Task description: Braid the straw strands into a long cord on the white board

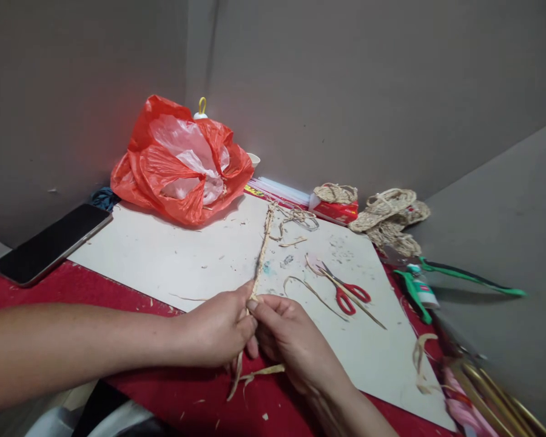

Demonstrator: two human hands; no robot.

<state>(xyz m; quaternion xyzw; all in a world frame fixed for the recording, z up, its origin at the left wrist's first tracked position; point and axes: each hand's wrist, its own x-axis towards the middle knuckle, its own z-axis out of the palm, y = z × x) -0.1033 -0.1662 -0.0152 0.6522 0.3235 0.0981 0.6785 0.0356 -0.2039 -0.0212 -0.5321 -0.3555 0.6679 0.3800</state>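
Observation:
A narrow braided cord [264, 243] of pale, straw-like fibre runs away from me across a white board [200, 243]. Its near end is pinched between my left hand [230, 325] and my right hand [284, 331], which meet at the board's front edge. Both hands are closed on the cord, fingers bent and thumbs close together. Loose fibre strands [236, 376] hang below the hands over the red table cover. Right of the cord lie red-handled scissors [346, 293], with thin strips of fibre around them. The exact grip is partly hidden behind the fingers.
A red plastic bag [164, 164] stands at the back left, near a black phone [52, 243]. Coiled braids [391, 218] lie at the back right beside a red packet [337, 209]. Green-handled pliers [416, 297] and a small bottle [422, 285] are at the right edge. Grey walls rise behind.

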